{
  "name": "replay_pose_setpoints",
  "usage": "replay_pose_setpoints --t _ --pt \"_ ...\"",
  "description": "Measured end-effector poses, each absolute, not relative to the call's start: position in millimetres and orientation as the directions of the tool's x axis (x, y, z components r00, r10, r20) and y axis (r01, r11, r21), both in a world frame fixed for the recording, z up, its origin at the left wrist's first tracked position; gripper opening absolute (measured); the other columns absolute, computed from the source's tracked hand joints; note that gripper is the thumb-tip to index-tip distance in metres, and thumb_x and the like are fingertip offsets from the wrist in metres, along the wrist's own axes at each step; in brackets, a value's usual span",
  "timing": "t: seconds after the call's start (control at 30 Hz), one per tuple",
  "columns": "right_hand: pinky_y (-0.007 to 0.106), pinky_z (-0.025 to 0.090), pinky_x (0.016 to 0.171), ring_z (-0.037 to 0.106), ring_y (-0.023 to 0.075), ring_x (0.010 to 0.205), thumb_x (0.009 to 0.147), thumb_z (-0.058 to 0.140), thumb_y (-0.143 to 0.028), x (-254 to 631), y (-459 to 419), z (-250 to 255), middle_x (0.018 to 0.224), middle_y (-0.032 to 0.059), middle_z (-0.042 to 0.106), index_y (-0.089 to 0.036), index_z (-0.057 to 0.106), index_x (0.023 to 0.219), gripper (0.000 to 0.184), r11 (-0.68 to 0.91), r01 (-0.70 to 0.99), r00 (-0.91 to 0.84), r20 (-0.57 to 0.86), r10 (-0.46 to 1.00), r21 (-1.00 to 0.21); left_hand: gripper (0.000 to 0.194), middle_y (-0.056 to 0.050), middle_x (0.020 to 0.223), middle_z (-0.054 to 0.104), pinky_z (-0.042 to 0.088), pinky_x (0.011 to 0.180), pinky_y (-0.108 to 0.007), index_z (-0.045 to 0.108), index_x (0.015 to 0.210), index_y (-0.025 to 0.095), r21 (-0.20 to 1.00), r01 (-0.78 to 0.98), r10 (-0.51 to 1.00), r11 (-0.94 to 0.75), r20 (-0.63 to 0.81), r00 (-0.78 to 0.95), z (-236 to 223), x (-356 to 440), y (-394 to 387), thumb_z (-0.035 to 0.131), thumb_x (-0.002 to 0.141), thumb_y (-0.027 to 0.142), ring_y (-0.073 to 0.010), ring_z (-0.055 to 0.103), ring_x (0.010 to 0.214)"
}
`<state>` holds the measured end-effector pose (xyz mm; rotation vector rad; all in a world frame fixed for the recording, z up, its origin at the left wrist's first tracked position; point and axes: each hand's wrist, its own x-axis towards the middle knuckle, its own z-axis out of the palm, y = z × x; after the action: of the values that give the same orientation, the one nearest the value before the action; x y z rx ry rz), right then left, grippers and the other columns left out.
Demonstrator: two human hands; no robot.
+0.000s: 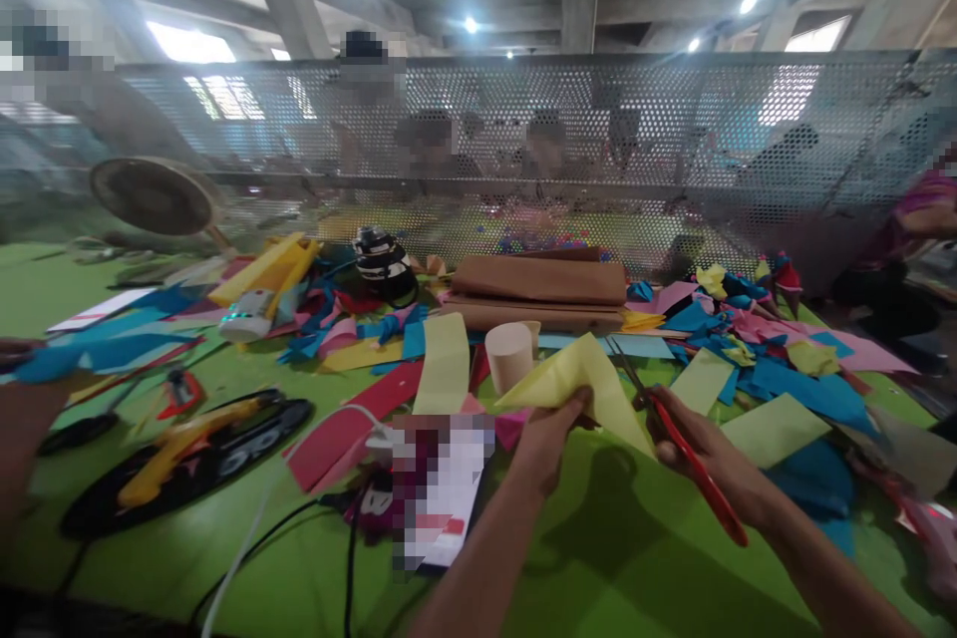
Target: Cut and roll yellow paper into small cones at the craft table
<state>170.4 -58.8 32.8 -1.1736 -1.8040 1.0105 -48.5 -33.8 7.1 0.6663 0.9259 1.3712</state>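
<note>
Here at twelve o'clock the left hand [551, 434] pinches a pale-yellow paper sheet [564, 374], bent over, no finished cut visible, while the right hand [709, 444] grips red-handled metal scissors [697, 478] at its three-o'clock edge, rectangular pale-green paper strips [778, 430] beyond.

A pale yellow paper sheet [562, 371], bent into a peak, is held raised, with red-handled scissors [694, 467] slanting just beside its right edge, blades pointing forward.

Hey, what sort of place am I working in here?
Probably a shared craft workshop or factory floor: colored paper pieces litter the green table, your right hand holds red-handled scissors, and people show through the perforated screen.
</note>
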Motion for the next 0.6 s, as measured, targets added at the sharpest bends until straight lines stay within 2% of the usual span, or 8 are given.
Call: replay_pose_setpoints --t 0.1,0.3,0.4,0.6 --pt "0.029 0.045 0.066 0.055 0.0212 0.077 0.087 0.065 -0.046 167 -58 31 0.084 0.0007 0.061 -0.033 0.052 0.139 0.055 0.24 0.388 -0.369 0.089 0.925 -0.89 0.041 -0.007 0.087 0.073 0.052 0.058 -0.024 0.076 0.088 0.012 0.842 -0.526 0.983 0.122 -0.174 -0.051 8 -48 -34 0.091 0.06 0.039 -0.0144 0.064 0.07" --pt "0.033 0.048 0.076 0.06 0.0278 0.092 0.088 0.061 -0.053 163 -60 31 0.095 0.005 0.066 -0.029 0.053 0.139 0.056 0.226 0.366 -0.37 0.081 0.926 -0.903 0.042 -0.008 0.085 0.072 0.052 0.06 -0.025 0.076 0.088 0.011 0.864 -0.491 0.985 0.112 -0.16 -0.058 4 -47 -35 0.089 0.062 0.042 -0.014 0.062 0.067" --pt "0.032 0.049 0.078 0.061 0.0282 0.097 0.09 0.059 -0.055 160 -61 33 0.104 0.0067 0.067 -0.027 0.052 0.14 0.058 0.233 0.367 -0.379 0.084 0.921 -0.9 0.044 -0.008 0.081 0.073 0.05 0.057 -0.025 0.076 0.087 0.011 0.875 -0.471 0.985 0.113 -0.16 -0.062 3 -46 -35 0.089 0.061 0.043 -0.0135 0.061 0.063" --pt "0.03 0.049 0.079 0.061 0.0257 0.096 0.091 0.058 -0.055 158 -62 33 0.106 0.0073 0.068 -0.024 0.049 0.142 0.061 0.231 0.343 -0.393 0.084 0.916 -0.911 0.045 -0.008 0.08 0.074 0.05 0.056 -0.025 0.076 0.089 0.011 0.899 -0.427 0.988 0.097 -0.139 -0.067 1 -44 -34 0.088 0.063 0.046 -0.0137 0.062 0.06"
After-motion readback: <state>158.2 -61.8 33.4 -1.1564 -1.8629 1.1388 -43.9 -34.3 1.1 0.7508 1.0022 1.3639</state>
